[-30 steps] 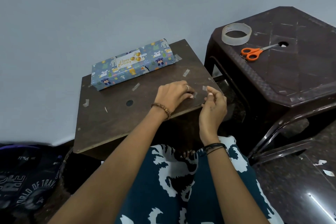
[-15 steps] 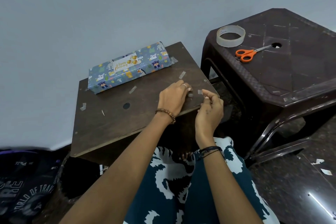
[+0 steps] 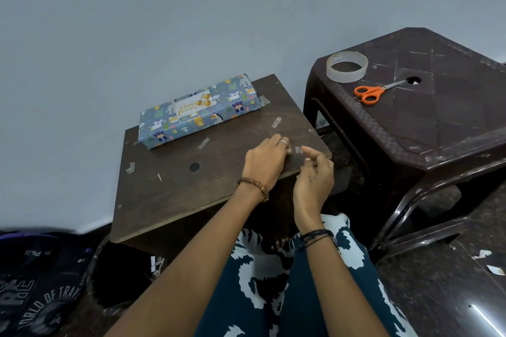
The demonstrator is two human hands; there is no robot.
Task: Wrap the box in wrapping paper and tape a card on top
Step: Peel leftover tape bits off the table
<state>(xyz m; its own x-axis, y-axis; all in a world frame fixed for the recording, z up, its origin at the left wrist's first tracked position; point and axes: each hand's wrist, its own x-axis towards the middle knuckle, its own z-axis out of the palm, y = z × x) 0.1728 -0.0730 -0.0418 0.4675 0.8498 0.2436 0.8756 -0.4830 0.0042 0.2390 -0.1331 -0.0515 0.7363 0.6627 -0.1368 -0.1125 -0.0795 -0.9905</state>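
The box (image 3: 200, 111), wrapped in blue animal-print paper, lies at the back of the small brown table (image 3: 175, 186). A white "Happy Birthday" card (image 3: 195, 105) sits on its top face. Both hands work at the table's front right edge, well apart from the box. My left hand (image 3: 267, 160) rests with curled fingers pressed on the tabletop. My right hand (image 3: 313, 172) pinches a small clear tape piece (image 3: 298, 149) between thumb and forefinger, just beside the left fingertips.
Several short tape strips (image 3: 276, 122) stick to the tabletop. A dark plastic stool (image 3: 438, 128) at the right carries a tape roll (image 3: 346, 66) and orange scissors (image 3: 369, 93). A dark bag (image 3: 35, 287) lies at lower left; paper scraps (image 3: 490, 262) dot the floor.
Both hands have stayed at the table's front right edge. The right fingers have shifted slightly on the small tape piece. The box has not moved.
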